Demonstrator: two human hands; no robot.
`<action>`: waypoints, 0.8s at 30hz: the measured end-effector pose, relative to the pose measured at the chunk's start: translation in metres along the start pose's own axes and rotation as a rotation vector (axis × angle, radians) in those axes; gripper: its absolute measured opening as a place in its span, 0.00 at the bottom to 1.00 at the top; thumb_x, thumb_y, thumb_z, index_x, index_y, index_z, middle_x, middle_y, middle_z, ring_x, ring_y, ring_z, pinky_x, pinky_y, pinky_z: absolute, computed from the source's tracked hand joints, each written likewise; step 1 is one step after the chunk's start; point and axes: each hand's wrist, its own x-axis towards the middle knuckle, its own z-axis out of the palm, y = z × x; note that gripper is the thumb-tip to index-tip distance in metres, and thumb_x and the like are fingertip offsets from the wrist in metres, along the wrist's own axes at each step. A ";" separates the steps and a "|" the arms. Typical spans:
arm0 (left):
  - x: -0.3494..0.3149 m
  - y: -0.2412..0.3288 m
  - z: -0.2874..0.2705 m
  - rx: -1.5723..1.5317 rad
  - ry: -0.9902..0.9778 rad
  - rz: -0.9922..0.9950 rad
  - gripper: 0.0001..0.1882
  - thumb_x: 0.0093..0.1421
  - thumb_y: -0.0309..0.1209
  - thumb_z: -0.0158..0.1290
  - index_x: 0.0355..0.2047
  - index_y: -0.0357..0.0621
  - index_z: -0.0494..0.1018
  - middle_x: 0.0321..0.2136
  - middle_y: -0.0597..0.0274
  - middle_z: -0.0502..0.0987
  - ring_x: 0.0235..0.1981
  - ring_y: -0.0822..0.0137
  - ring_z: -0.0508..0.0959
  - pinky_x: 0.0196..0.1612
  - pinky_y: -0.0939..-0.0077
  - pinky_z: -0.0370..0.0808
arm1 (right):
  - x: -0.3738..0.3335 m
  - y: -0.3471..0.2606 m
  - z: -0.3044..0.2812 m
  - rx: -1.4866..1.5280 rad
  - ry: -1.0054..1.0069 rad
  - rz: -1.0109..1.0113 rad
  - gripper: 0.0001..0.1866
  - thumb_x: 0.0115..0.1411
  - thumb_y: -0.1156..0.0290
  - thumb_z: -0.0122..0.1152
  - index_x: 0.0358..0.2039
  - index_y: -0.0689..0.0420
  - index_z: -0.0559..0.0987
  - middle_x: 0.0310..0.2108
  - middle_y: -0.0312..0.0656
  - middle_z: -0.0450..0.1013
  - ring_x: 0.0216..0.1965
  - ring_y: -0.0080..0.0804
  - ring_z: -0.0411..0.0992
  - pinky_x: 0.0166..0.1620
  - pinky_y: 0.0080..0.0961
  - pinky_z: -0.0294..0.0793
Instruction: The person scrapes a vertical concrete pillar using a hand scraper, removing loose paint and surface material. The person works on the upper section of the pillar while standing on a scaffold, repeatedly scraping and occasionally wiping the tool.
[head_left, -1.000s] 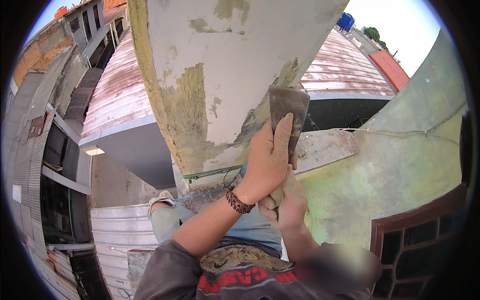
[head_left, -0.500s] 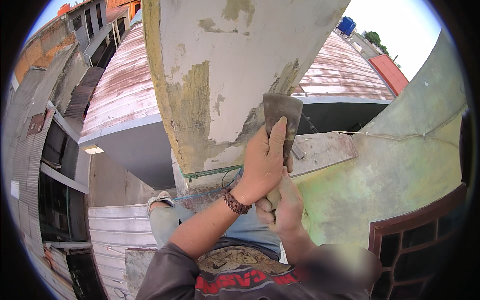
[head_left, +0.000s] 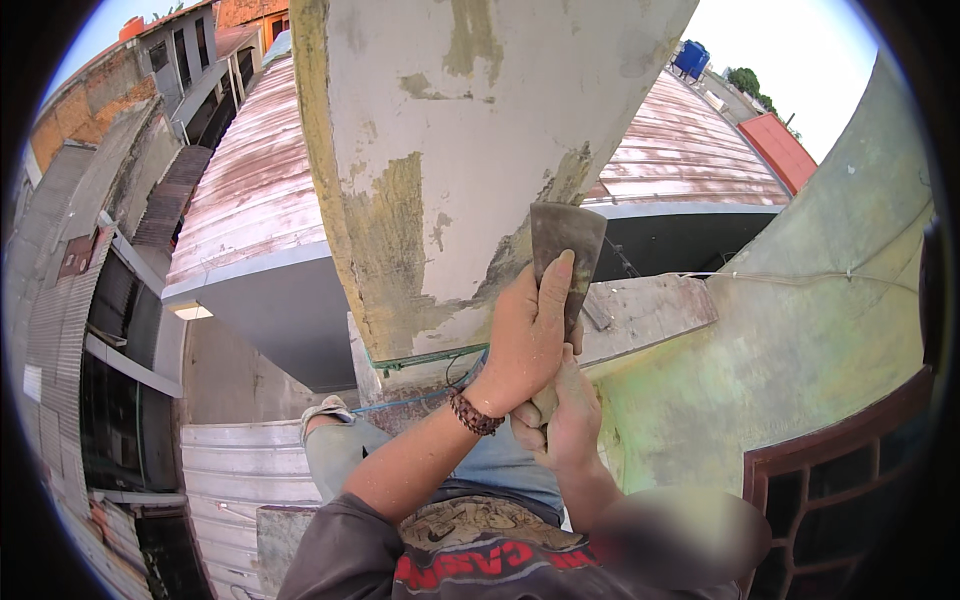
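The right hand is wrapped tight around the handle of a metal scraper, low in the view. Just above it, the left hand, a braided bracelet at its wrist, is pressed flat over the blade, one finger stretched along it. The blade is held against the peeling concrete column. A corrugated roof is seen well beyond.

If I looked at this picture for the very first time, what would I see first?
Probably the big pale pillar in the top middle, with its paint peeling off in patches. Right in front of it, near the centre, the left hand and the right hand grip a flat metal scraper pressed against the pillar's edge. Far below, on the left, lies a rusty tin roof, so the person is high up.
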 end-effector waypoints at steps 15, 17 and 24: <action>0.009 0.032 -0.001 -0.154 -0.133 -0.281 0.19 0.70 0.43 0.43 0.36 0.37 0.68 0.20 0.67 0.71 0.13 0.78 0.69 0.15 0.82 0.66 | 0.006 -0.008 -0.006 0.083 -0.059 0.018 0.24 0.71 0.48 0.31 0.44 0.55 0.68 0.17 0.37 0.63 0.10 0.20 0.55 0.11 0.16 0.53; 0.007 0.030 -0.001 -0.139 -0.128 -0.280 0.19 0.70 0.43 0.42 0.35 0.37 0.68 0.20 0.66 0.71 0.12 0.78 0.68 0.14 0.81 0.66 | 0.006 -0.005 -0.005 0.051 -0.017 0.013 0.26 0.71 0.46 0.30 0.44 0.54 0.69 0.15 0.37 0.62 0.08 0.21 0.53 0.11 0.17 0.52; 0.014 0.035 0.002 -0.183 -0.125 -0.261 0.19 0.70 0.43 0.42 0.34 0.37 0.66 0.19 0.64 0.70 0.12 0.76 0.69 0.14 0.81 0.67 | 0.006 -0.015 -0.001 0.011 -0.017 0.018 0.25 0.71 0.46 0.30 0.43 0.54 0.69 0.15 0.36 0.61 0.08 0.20 0.53 0.11 0.17 0.52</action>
